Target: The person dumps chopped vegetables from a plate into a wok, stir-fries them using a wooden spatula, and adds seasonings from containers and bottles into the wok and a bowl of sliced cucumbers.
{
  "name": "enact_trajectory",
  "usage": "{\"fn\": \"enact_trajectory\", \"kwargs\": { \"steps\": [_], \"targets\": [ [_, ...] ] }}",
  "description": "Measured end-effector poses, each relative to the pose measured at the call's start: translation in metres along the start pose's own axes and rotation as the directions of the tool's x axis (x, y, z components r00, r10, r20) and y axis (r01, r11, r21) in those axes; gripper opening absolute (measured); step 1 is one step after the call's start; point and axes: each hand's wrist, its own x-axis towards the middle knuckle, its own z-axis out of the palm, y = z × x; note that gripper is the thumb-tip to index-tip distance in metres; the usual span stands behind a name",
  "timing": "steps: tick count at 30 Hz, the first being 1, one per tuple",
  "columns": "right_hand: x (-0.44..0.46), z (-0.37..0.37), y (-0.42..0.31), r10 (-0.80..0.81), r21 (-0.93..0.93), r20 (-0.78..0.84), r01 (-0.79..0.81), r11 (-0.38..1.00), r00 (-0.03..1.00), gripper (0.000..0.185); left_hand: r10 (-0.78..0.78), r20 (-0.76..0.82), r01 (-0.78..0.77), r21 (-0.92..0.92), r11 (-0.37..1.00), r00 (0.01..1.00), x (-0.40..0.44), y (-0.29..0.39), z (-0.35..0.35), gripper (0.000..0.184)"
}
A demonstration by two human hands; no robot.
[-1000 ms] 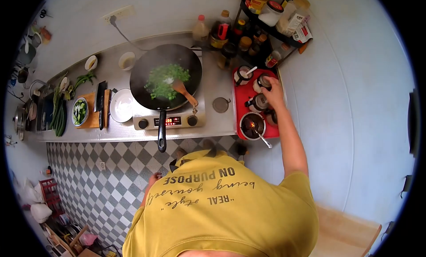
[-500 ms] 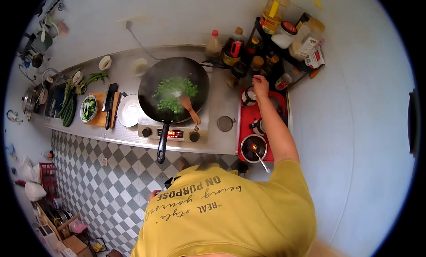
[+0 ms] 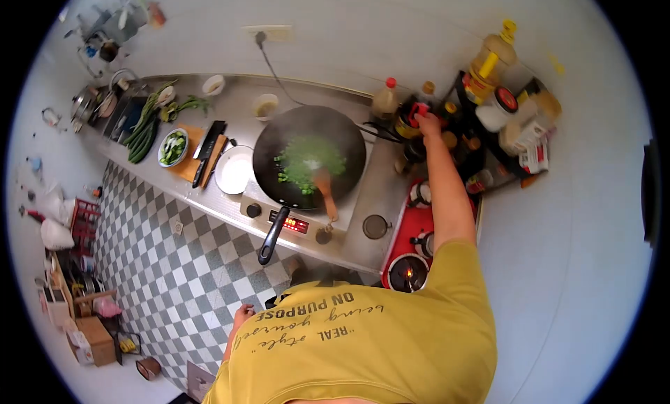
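My right hand [image 3: 430,125] is at the back right of the counter, its fingers closed around the red handle of a large dark bottle [image 3: 406,125]. The bottle stands upright among other bottles. My left hand [image 3: 244,313] hangs low beside my body, over the floor; it is small in view and its fingers cannot be made out. On the cooker, a black wok [image 3: 269,168] holds steaming chopped greens [image 3: 307,163]. A wooden spatula [image 3: 325,189] leans in it, its handle over the near rim. The wok's black handle [image 3: 273,238] points toward me.
A red tray [image 3: 396,254] with seasoning jars and a dark bowl [image 3: 407,273] lies below my right arm. Left of the wok are a white plate [image 3: 234,170], a knife [image 3: 208,152] and a bowl of cut greens [image 3: 173,148]. A rack [image 3: 499,149] of bottles stands in the corner.
My right hand has moved from above the red tray up and back to the bottle with the red handle, and has taken hold of it. The whole view has shifted.
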Motion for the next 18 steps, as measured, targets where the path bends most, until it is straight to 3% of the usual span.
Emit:
{"fn": "enact_trajectory", "kwargs": {
  "steps": [2,4,10,13,14,16,18],
  "targets": [
    [0.046,0.023,0.038,0.095,0.231,0.149,-0.128,0.964,0.984,0.035,-0.029,-0.066,0.028,-0.020,0.999,0.997,-0.026,0.013,-0.003,0.026],
    [0.021,0.017,-0.013,0.346,0.180,0.091,-0.357,0.917,0.934,0.030,-0.058,-0.123,0.053,-0.041,0.998,0.991,-0.044,0.021,-0.006,0.027],
    [0.035,0.029,-0.017,0.237,0.550,0.179,-0.297,0.781,0.955,0.022,-0.020,-0.255,0.072,0.199,0.977,0.967,-0.078,-0.070,-0.019,0.025],
    [0.039,0.034,-0.018,0.073,0.593,0.193,-0.176,0.785,0.978,0.022,-0.212,-0.315,0.207,-0.049,0.977,0.925,-0.122,0.013,-0.037,0.022],
    [0.036,0.031,-0.024,0.041,0.603,0.185,-0.146,0.784,0.982,0.022,-0.270,-0.345,0.301,0.040,0.953,0.899,-0.125,0.033,-0.043,0.020],
    [0.020,0.021,-0.051,-0.022,0.618,0.165,-0.086,0.781,0.986,0.022,-0.247,-0.411,0.307,0.086,0.948,0.878,-0.110,0.018,-0.059,0.021],
    [-0.002,0.007,-0.080,-0.106,0.584,0.171,-0.014,0.812,0.980,0.023,-0.115,-0.438,0.136,0.015,0.991,0.892,-0.082,-0.002,-0.082,0.020]
  ]
}}
